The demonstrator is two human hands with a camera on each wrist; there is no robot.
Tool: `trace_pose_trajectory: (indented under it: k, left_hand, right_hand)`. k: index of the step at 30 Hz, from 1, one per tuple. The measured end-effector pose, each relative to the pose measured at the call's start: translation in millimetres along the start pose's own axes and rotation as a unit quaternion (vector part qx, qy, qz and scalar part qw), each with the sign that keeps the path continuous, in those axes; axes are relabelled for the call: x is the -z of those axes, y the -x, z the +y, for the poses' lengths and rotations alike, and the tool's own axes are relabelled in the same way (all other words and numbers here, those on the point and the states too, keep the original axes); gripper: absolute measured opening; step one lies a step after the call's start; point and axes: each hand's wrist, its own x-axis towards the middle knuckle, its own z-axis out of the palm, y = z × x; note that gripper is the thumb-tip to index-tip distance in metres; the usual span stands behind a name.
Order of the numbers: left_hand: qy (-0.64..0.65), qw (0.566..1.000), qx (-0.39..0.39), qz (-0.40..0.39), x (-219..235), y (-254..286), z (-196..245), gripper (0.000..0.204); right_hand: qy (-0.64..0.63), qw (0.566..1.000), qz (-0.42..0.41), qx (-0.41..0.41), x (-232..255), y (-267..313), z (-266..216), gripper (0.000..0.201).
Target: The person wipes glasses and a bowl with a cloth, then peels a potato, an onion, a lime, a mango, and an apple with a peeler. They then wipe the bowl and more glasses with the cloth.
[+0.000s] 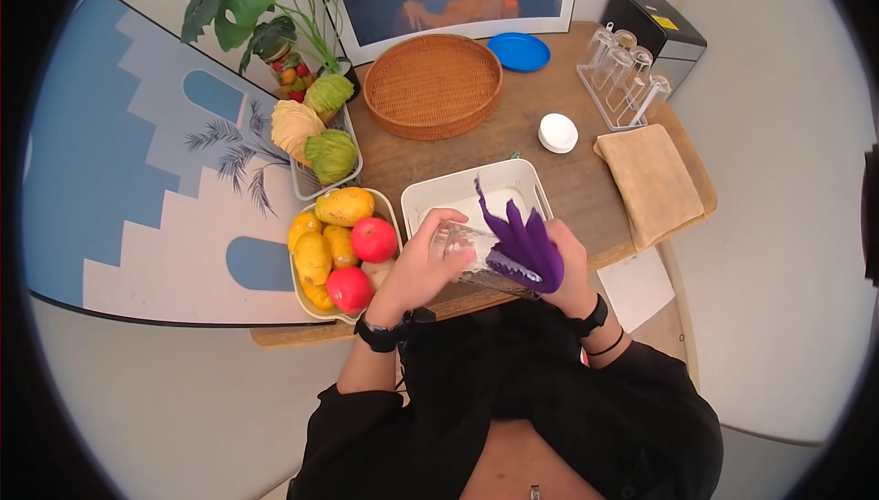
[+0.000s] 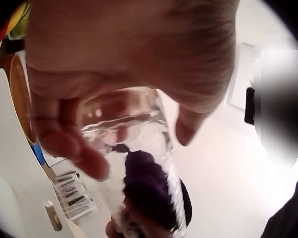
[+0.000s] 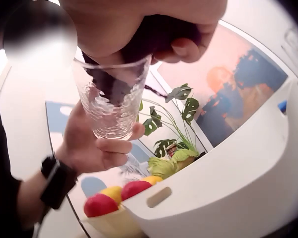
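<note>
My left hand grips a clear textured drinking glass near its base, fingers and thumb around it. The glass is tilted sideways, its mouth toward my right hand. That right hand holds a purple cloth, part of which is tucked inside the glass while loose folds stick up outside. In the left wrist view, fingers and dark cloth show through the glass wall. Both hands are above the near side of a white tub on the wooden table.
A basket of mangoes and red fruit sits at left, with a bin of leafy vegetables behind it. Farther back are a round wicker tray and a blue plate. White bowls, a glass rack and a folded tan cloth stand right.
</note>
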Motion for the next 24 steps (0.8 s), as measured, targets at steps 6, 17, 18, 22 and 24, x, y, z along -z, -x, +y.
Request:
trace_pose_trajectory:
  k: [6, 17, 18, 22, 24]
  left_hand:
    - [-0.311, 0.856, -0.412, 0.036, -12, 5, 12, 0.054]
    - [-0.327, 0.906, -0.270, 0.011, -4, 14, 22, 0.072]
    - [-0.328, 0.906, -0.269, 0.012, -4, 14, 21, 0.072]
    - [-0.268, 0.947, -0.172, 0.030, -1, 12, 16, 0.070]
    - [-0.181, 0.981, -0.049, 0.041, 4, 9, 12, 0.067]
  right_hand:
    - [-0.418, 0.851, -0.010, -0.318, -7, -16, -12, 0.069]
    - [-0.361, 0.877, 0.015, -0.318, -12, -6, -6, 0.063]
    - [-0.483, 0.764, -0.029, -0.426, -12, -3, -5, 0.065]
    - [-0.259, 0.942, 0.048, -0.206, -21, -11, -15, 0.063]
    - [-0.031, 0.997, 0.048, -0.057, -13, 1, -10, 0.059]
